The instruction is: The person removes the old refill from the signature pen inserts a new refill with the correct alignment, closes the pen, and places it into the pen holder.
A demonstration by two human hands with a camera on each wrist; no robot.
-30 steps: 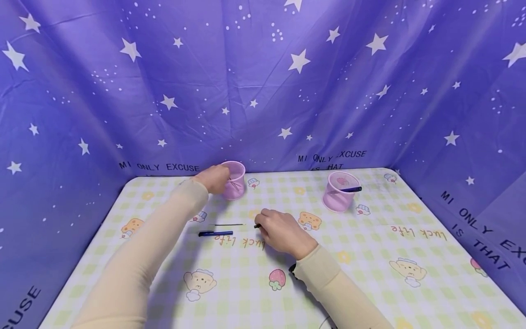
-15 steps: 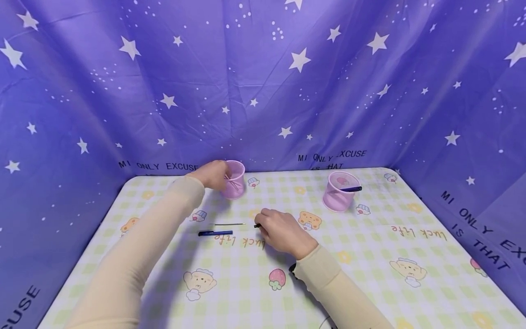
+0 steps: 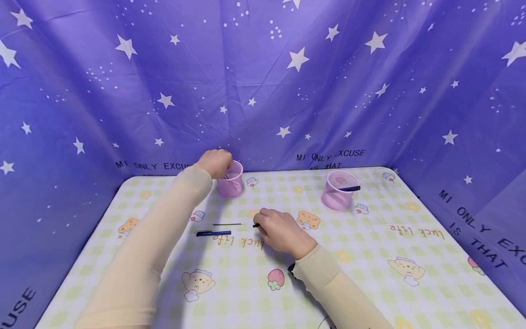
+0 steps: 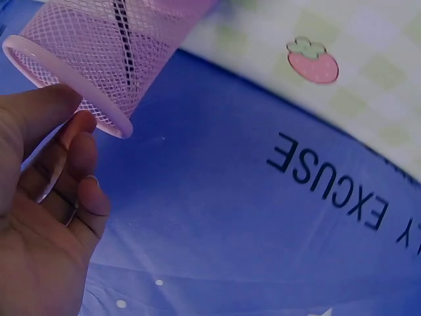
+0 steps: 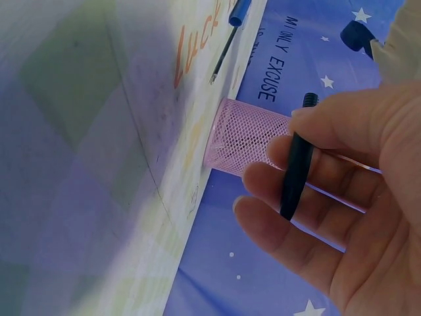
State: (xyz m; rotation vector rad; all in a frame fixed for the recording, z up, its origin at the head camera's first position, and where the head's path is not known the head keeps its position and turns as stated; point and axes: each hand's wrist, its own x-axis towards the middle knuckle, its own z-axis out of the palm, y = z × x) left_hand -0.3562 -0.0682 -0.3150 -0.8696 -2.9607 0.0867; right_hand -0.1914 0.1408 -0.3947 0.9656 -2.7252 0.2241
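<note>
At the rim of the left pink mesh pen holder (image 3: 231, 185), my left hand (image 3: 215, 163) has its thumb and index fingertips close together. In the left wrist view, those fingertips (image 4: 82, 122) overlap the holder's rim; whether they pinch anything is unclear. A thin dark stick (image 4: 125, 46) shows through the mesh. Low over the table, my right hand (image 3: 283, 233) pinches a short black pen section (image 5: 299, 164) with a threaded end. Left of it lie a thin pen refill (image 3: 228, 224) and a blue pen barrel (image 3: 213, 233).
Another pink mesh pen holder (image 3: 338, 196) stands at the back right, with a dark blue pen part (image 3: 349, 188) leaning across its rim. A checked cloth (image 3: 361, 292) covers the table. Purple starry curtains (image 3: 263, 91) hang behind and on both sides.
My left hand has risen slightly from the left holder's side to above its rim. The right hand keeps the black pen section in the same place.
</note>
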